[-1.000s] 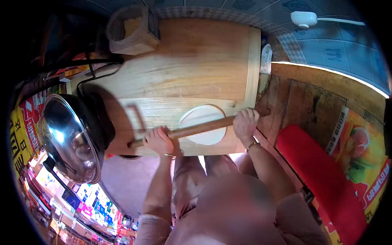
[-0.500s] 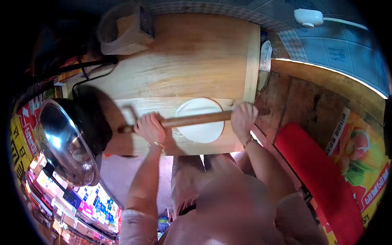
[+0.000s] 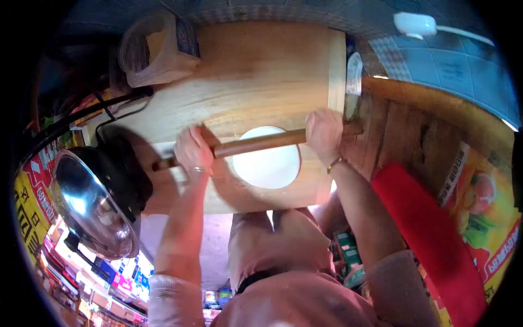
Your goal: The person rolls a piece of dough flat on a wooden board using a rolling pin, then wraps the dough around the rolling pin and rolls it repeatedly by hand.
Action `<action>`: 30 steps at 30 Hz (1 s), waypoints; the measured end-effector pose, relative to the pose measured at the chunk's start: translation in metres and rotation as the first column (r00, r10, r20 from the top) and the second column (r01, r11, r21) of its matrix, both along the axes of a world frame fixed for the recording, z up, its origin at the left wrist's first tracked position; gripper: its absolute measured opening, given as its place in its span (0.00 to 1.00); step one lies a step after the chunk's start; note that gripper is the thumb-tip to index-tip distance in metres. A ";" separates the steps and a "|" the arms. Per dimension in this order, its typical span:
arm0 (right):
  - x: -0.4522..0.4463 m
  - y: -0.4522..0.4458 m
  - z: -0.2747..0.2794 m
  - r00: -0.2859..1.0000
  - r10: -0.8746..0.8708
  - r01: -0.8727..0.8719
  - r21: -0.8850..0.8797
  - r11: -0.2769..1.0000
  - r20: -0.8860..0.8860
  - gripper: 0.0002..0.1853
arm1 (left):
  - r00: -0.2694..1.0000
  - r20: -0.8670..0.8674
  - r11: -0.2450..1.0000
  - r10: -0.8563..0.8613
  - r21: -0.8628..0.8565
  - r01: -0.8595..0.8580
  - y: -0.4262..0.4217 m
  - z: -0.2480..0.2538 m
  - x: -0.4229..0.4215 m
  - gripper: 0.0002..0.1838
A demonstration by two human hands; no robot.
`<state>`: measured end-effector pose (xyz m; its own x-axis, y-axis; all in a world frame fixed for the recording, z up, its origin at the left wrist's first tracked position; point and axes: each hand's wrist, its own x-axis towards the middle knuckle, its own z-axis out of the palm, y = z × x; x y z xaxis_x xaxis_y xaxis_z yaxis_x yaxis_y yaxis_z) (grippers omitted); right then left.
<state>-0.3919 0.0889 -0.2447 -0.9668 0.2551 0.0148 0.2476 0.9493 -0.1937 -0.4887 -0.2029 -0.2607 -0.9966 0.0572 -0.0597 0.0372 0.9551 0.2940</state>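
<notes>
Rolling pin (image 3: 260, 143) spans both grips: the left grip (image 3: 194, 151) and the right grip (image 3: 325, 133) are each clamped around it, fingers curled over the top, its ends jutting out past them. Between the grips a round, flat sheet of dough (image 3: 269, 168) lies on the wooden counter (image 3: 261, 65); the pin crosses its far part, though whether it presses there cannot be told. A bracelet (image 3: 334, 164) circles the wrist just behind the right grip. Left of the left grip stands a shiny metal dome (image 3: 92, 201). Right of the right grip and nearer the body rests a long red object (image 3: 425, 234). Ahead of the left grip sits a clear plastic tub (image 3: 188, 57). Well right of the right grip is a fruit-printed sheet (image 3: 474, 212); farther ahead, a white fitting (image 3: 415, 24) with a cable.
</notes>
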 end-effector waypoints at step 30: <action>-0.035 -0.006 -0.008 0.998 -0.055 0.053 -0.048 0.997 -0.034 0.11 | 0.994 -0.100 0.999 -0.034 0.034 0.038 0.016 -0.013 -0.048 0.13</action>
